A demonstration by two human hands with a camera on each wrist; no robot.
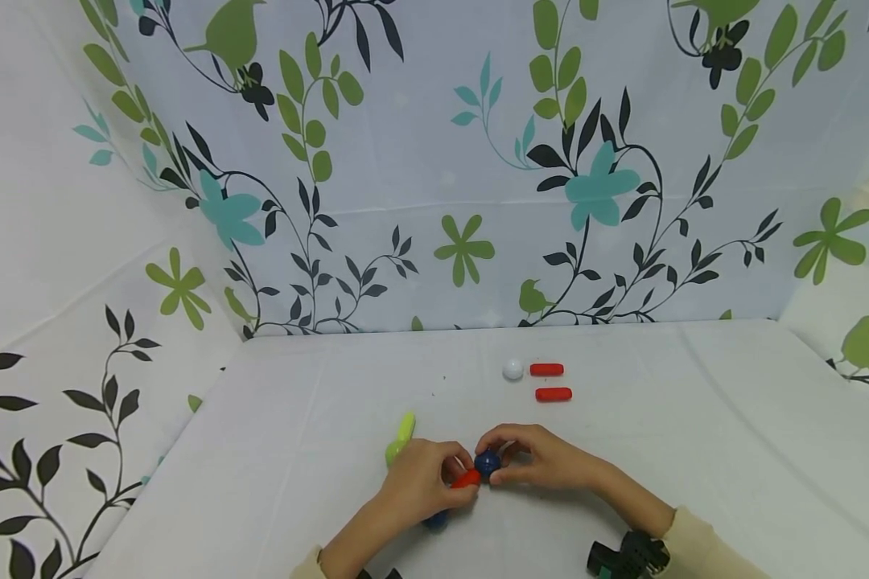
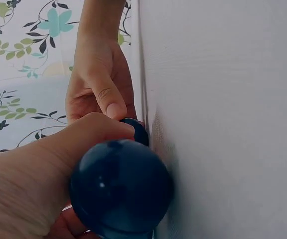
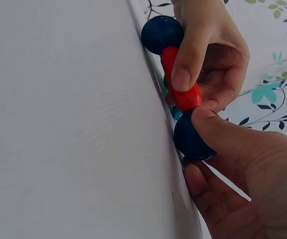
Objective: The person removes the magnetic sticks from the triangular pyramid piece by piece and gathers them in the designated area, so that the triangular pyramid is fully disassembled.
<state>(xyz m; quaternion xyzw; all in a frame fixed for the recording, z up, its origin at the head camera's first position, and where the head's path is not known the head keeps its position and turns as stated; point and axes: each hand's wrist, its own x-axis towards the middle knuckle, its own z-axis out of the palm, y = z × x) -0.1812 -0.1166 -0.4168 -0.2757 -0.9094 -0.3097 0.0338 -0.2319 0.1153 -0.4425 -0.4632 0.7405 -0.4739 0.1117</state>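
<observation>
Head: left hand [image 1: 426, 482] pinches red rod [image 1: 467, 479]; right hand [image 1: 543, 457] grips blue ball [image 1: 488, 463] at rod's right end. Green piece [image 1: 401, 440] left; white ball [image 1: 512, 369], two more red rods [image 1: 546, 370] far.

Left wrist: second blue ball [image 2: 121, 186] near.

Right wrist: rod between balls, touching both.

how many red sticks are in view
3: one red stick is pinched by the left hand, a second red stick lies right of the white ball, a third red stick lies just in front. More may be hidden.
</observation>
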